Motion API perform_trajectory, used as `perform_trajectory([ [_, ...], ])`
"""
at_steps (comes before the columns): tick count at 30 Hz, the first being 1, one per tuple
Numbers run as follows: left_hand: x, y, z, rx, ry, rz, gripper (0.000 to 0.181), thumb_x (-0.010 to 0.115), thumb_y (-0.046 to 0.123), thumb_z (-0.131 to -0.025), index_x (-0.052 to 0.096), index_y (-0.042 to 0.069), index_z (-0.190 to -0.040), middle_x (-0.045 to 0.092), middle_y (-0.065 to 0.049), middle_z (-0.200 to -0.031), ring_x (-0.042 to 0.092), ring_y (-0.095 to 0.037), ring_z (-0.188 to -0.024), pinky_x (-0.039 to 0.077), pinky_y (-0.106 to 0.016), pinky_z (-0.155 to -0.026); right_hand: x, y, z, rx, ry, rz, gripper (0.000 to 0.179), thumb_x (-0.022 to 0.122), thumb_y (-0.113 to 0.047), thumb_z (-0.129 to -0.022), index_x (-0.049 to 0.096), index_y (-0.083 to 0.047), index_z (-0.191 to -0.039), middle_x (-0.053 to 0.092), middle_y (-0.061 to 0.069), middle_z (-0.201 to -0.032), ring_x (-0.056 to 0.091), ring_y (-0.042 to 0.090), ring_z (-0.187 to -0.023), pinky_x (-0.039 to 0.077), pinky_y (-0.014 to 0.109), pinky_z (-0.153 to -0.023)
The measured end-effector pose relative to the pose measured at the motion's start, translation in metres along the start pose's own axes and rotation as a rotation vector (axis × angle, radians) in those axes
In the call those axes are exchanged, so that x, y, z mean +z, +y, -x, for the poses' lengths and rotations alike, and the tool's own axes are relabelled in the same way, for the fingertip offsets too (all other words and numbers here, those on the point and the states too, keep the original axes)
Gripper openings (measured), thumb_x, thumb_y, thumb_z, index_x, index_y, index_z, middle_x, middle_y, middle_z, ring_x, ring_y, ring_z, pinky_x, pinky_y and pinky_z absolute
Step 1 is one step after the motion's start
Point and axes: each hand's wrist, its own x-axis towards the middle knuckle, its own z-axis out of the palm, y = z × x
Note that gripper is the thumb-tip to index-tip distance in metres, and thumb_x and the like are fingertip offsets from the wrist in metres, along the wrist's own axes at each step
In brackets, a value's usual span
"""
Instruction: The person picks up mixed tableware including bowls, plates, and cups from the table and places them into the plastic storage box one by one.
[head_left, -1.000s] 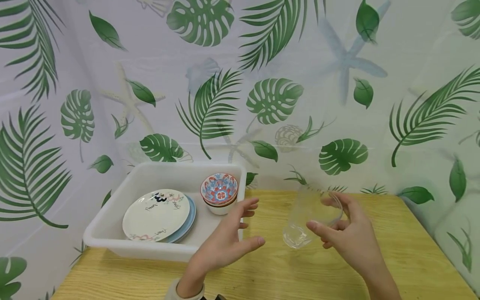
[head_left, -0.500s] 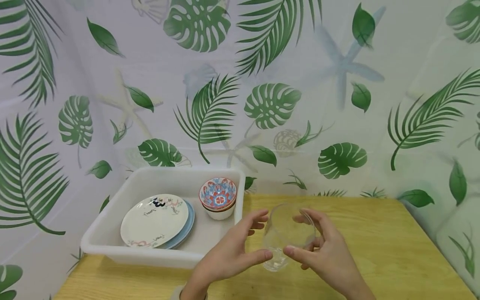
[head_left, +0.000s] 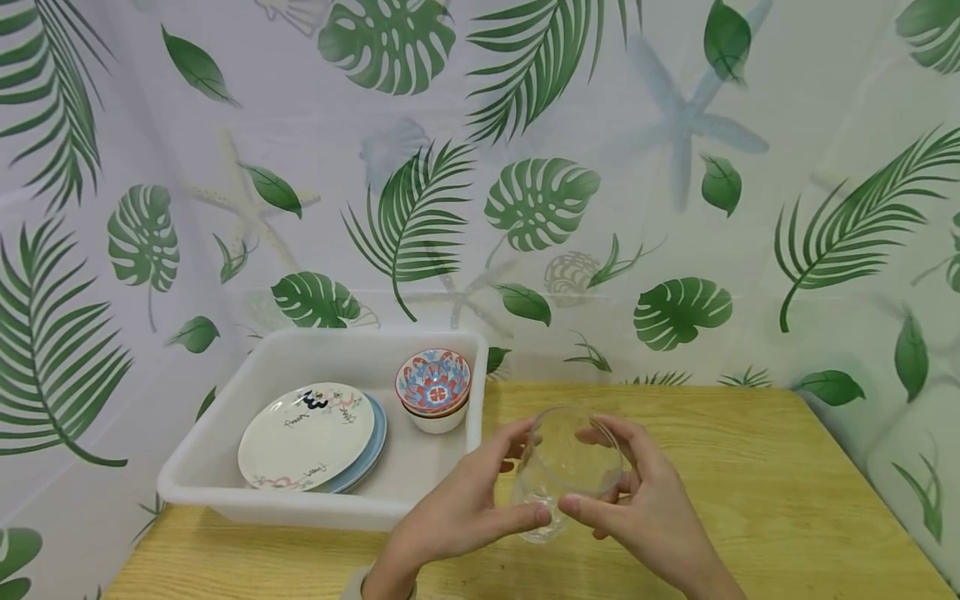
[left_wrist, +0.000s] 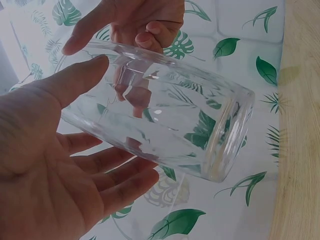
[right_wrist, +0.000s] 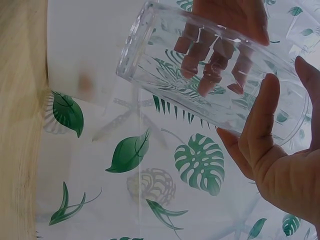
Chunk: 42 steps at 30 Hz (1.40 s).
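A clear drinking glass is tilted between both hands in the head view, its open mouth up and its thick base low. My right hand grips it near the rim, thumb in front and fingers on the far side. My left hand holds the lower part from the left, its thumb overlapping the base. In the left wrist view the faceted glass lies between the left thumb and fingers. Through the glass in the right wrist view, the left fingers show behind it.
A white plastic tub stands on the wooden table at the left. In it lie a patterned white plate over a blue plate, and stacked bowls. A leaf-printed sheet hangs behind.
My right hand has brought the glass leftward and tilted its mouth up toward me. My left hand, apart from the glass at first, now has its thumb and fingers about it.
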Motion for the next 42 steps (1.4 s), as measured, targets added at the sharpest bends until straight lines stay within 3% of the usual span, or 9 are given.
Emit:
perform_trajectory([
  [11,-0.0009,0.0033,0.0004,0.003,-0.009,-0.043,0.085,0.075,0.032,-0.089,0.023,0.019,-0.155,0.051,-0.006,-0.143,0.050,-0.016,-0.131,0.044,-0.034,-0.106,0.0068,0.0002,0.0017,-0.003,-0.010,-0.014,0.080,0.083,-0.006,-0.078,0.040,-0.014,-0.145,0.049,0.018,-0.139,0.057,0.019,-0.054,0.053,0.034,-0.051],
  [20,-0.0012,0.0037,0.0018,-0.040,-0.008,-0.021,0.084,0.076,0.034,-0.089,0.024,0.024,-0.155,0.052,-0.004,-0.144,0.050,-0.016,-0.130,0.044,-0.033,-0.106,0.0082,0.0003,0.0023,-0.015,-0.021,-0.009,0.082,0.083,-0.007,-0.079,0.038,-0.015,-0.147,0.048,0.018,-0.139,0.057,0.018,-0.054,0.053,0.033,-0.051],
  [31,-0.0024,0.0023,0.0024,-0.010,0.003,-0.031,0.086,0.078,0.030,-0.087,0.026,0.019,-0.154,0.052,-0.003,-0.142,0.050,-0.015,-0.130,0.046,-0.032,-0.103,0.0074,0.0007,0.0026,-0.044,-0.035,0.025,0.082,0.081,-0.008,-0.081,0.036,-0.013,-0.149,0.048,0.018,-0.141,0.056,0.015,-0.056,0.053,0.030,-0.054],
  [42,-0.0056,0.0013,0.0029,0.002,0.027,-0.022,0.089,0.082,0.025,-0.082,0.029,0.023,-0.153,0.055,-0.003,-0.138,0.053,-0.016,-0.126,0.048,-0.032,-0.101,0.0077,0.0014,0.0012,-0.057,-0.060,0.016,0.082,0.079,-0.007,-0.083,0.033,-0.015,-0.151,0.043,0.021,-0.144,0.057,0.014,-0.061,0.054,0.030,-0.057],
])
